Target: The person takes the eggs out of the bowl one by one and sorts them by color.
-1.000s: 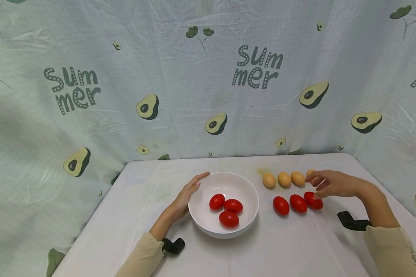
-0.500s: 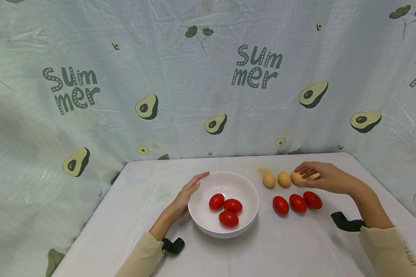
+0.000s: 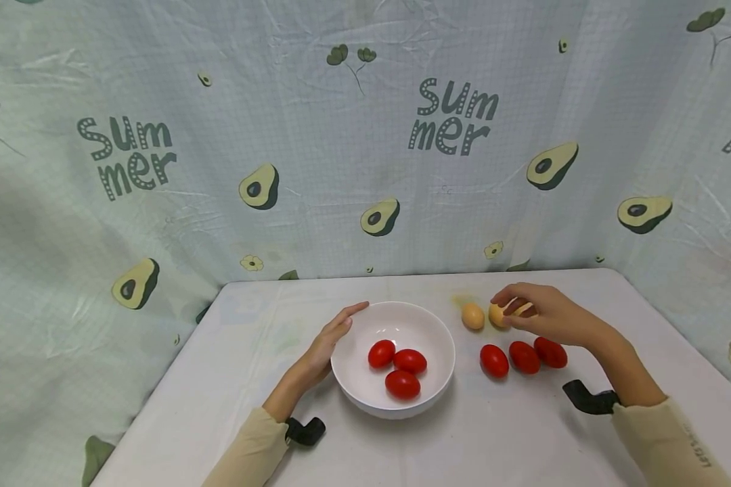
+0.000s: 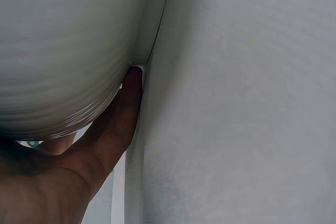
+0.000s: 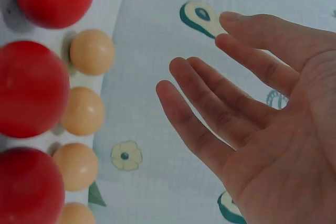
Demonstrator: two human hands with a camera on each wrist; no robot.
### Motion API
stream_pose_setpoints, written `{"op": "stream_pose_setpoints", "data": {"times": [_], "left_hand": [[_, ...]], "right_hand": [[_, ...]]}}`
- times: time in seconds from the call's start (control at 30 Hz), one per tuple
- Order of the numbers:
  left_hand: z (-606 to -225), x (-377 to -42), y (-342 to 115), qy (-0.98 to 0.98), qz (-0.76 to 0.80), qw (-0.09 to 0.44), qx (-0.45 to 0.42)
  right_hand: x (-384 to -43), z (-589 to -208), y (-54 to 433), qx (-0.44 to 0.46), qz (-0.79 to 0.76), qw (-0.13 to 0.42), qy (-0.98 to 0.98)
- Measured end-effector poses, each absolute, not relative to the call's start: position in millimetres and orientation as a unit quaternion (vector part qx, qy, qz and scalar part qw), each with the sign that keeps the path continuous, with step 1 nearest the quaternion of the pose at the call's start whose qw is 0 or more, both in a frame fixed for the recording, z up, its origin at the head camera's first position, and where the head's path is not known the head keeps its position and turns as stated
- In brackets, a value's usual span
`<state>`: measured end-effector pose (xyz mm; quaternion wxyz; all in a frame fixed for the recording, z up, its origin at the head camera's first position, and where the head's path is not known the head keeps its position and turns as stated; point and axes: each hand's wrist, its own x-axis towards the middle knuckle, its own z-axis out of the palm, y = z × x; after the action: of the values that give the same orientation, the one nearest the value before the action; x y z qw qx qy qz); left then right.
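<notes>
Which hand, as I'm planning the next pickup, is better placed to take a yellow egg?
Likely the right hand: it hovers empty near the yellow eggs; the left hand touches the bowl.

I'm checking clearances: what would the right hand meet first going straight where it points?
Likely the leftmost yellow egg; but the height of the right hand is unclear, so it might pass above, towards the white bowl.

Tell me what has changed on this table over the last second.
The right hand has moved left along the row of yellow eggs, holding nothing; nothing was visibly picked up or let go. Unchanged: the left hand against the white bowl, the three red eggs inside and the three red eggs beside it.
</notes>
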<state>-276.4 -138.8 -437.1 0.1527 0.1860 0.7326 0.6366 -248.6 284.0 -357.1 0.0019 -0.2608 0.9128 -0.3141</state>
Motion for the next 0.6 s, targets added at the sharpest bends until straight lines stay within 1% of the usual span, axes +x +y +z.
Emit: {"op": "stream_pose_setpoints", "data": {"times": [0.37,0.6], "left_hand": [[-439.4,-274.9,-139.4,0.733,0.636,0.151,0.188],[-437.2,-276.0,-139.1,0.734,0.635,0.149,0.19]], "right_hand": [[-250.4,-363.6,248.1,-0.307,-0.322,0.012,0.895],[-261.3,-357.4,210.0,-0.321,-0.288,0.025,0.902]]}}
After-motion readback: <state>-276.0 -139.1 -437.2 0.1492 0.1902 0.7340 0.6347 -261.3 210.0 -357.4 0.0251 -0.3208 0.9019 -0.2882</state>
